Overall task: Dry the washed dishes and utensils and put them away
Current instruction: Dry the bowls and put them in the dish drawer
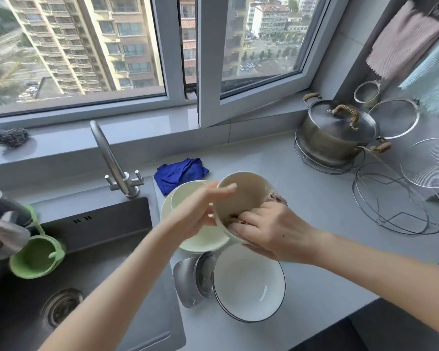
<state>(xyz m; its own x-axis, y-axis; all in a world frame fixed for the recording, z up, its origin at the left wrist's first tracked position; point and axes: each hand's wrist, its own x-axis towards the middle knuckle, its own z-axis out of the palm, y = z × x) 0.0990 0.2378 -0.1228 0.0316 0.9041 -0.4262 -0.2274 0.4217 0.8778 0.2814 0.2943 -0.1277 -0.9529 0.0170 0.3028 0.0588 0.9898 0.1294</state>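
Left hand fingers pinch the beige bowl by its rim, right hand fingers curl round a pinkish cloth pressed inside it. Bowl's tilted mid-frame, just above the cream plates. Forearms come in from the bottom, and there's open bench to the right.

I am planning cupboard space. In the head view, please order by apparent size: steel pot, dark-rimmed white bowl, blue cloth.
1. steel pot
2. dark-rimmed white bowl, nearly alike; it is nearer the camera, so unsure
3. blue cloth, clearly smallest
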